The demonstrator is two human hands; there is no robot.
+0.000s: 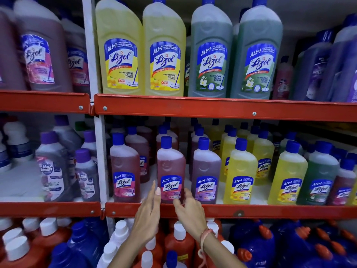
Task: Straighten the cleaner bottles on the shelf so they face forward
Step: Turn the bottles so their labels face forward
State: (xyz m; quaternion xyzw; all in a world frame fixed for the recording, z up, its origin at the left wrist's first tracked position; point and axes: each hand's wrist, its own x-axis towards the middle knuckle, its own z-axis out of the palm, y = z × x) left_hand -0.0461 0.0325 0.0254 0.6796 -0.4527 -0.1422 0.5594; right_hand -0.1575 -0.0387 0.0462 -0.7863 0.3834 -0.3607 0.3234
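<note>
A pink Lizol cleaner bottle (171, 171) with a blue cap stands upright at the front of the middle shelf (251, 210), its label facing forward. My left hand (147, 213) reaches up from below with straight, spread fingers, its fingertips at the bottle's lower left edge. My right hand (190, 208) sits at the bottle's lower right edge, fingers loosely curled and touching its side without wrapping it. Another pink bottle (124, 171) stands to its left and a purple one (206, 173) to its right, both labels forward.
Yellow (240, 175), green and more pink bottles fill the middle shelf to the right. Large Lizol bottles (164, 51) line the upper shelf. Orange and blue bottles (179, 242) crowd the bottom shelf beneath my wrists. A white upright post (100, 155) divides the shelving at left.
</note>
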